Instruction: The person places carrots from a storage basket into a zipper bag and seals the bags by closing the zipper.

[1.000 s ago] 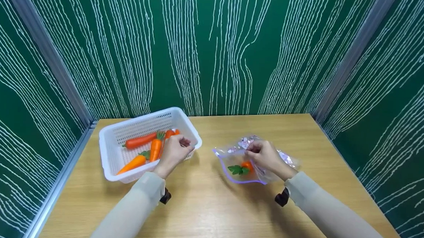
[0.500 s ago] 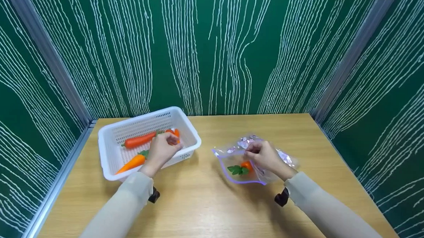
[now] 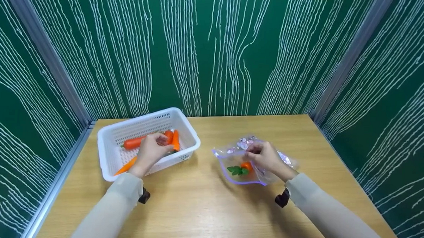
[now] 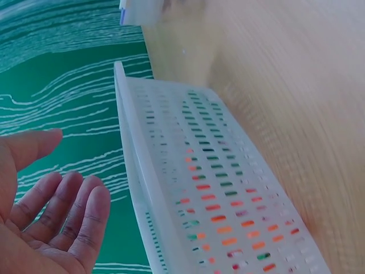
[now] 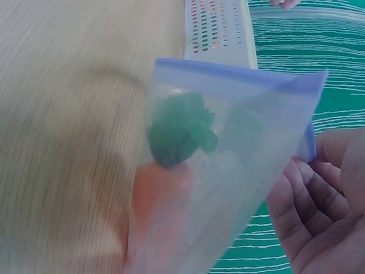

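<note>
My left hand (image 3: 150,151) is over the white plastic basket (image 3: 194,142), thumb and fingers apart and holding nothing. In the left wrist view its relaxed fingers (image 4: 91,228) are beside the basket's rim. Inside the basket lie a red carrot (image 3: 133,143), an orange carrot (image 3: 126,166) partly behind the hand, and more carrots (image 3: 176,140) at the right end. My right hand (image 3: 267,158) pinches the edge of a clear zip bag (image 5: 228,182) with a purple zip strip, its mouth gaping towards the basket. A carrot (image 5: 159,194) with green leaves (image 5: 181,128) sits in the bag.
The wooden table (image 3: 201,210) carries the basket at left and the bag at right, with a gap of bare wood between them. Green walls (image 3: 228,56) with white lines close off the back and sides, framed by metal posts (image 3: 351,57).
My left hand has moved left and down across the basket, uncovering carrots at its right end and covering others. My right hand and the bag have stayed in place.
</note>
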Tool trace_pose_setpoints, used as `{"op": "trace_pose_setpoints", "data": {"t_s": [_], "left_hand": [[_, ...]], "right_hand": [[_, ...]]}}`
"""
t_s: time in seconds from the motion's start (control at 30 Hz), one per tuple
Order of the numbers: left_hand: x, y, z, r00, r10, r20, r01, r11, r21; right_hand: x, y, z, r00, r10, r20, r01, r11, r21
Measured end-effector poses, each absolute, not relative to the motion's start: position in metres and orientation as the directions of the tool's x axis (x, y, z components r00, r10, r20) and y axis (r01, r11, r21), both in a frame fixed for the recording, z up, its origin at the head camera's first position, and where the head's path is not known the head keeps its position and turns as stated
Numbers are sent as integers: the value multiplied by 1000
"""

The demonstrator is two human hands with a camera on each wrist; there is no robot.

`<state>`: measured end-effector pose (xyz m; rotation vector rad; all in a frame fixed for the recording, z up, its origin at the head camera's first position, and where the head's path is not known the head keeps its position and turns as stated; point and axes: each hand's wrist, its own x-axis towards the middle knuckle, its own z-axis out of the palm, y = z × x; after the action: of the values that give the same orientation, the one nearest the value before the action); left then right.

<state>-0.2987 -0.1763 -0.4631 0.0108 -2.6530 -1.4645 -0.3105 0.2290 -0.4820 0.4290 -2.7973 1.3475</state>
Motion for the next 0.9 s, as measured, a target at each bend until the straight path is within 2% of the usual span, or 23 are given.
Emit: {"op": "trace_pose_setpoints", "data": {"t_s": [0.2, 0.47, 0.9], "left_hand": [[-297, -188, -465, -995, -72, 69, 20, 539, 842], [-295, -204, -467, -991, -91, 94, 23, 585, 811], [-291, -230, -468, -992, -103, 76, 0, 596, 803]], "right_hand": [[-309, 229, -481, -966, -234, 109, -231, 593, -771], [-309, 228, -484, -954, -254, 160, -283, 580, -764], [-307, 228, -482, -958, -257, 125, -255, 572, -779]]}}
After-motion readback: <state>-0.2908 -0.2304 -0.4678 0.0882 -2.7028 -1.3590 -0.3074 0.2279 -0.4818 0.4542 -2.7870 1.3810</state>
